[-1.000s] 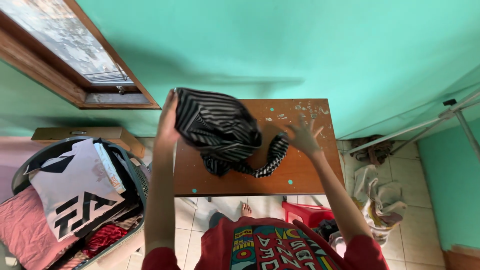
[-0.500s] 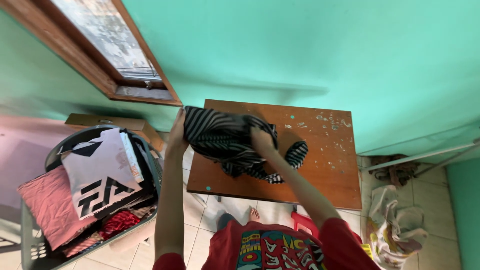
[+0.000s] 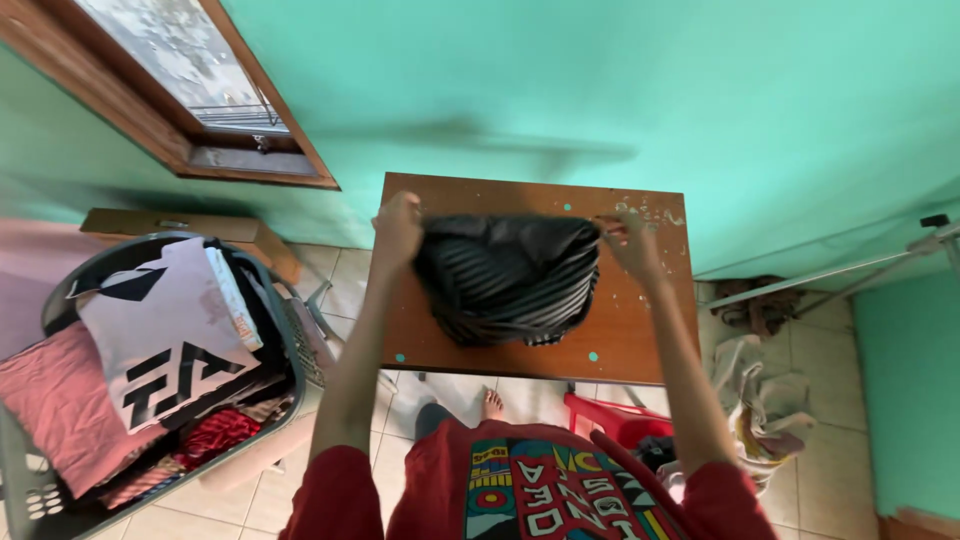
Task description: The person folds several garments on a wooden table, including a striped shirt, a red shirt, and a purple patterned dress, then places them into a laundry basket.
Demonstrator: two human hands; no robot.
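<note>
A black-and-white striped garment (image 3: 508, 280) hangs spread over the small brown wooden table (image 3: 620, 345). My left hand (image 3: 397, 228) grips its upper left edge. At the upper right edge my right hand (image 3: 630, 243) holds the other corner. Both arms reach forward over the table, and the cloth is stretched between the hands, its lower part bunched on the tabletop.
A grey laundry basket (image 3: 285, 375) at the left holds a white shirt with black print (image 3: 165, 330), a pink cloth (image 3: 55, 410) and other clothes. A red stool (image 3: 610, 415) stands under the table. Crumpled rags (image 3: 760, 400) lie on the tiled floor at the right. A wooden window frame (image 3: 200, 150) is in the turquoise wall.
My right hand went from the bunched middle of the garment out to its right corner. The garment is now stretched wide between both hands instead of crumpled.
</note>
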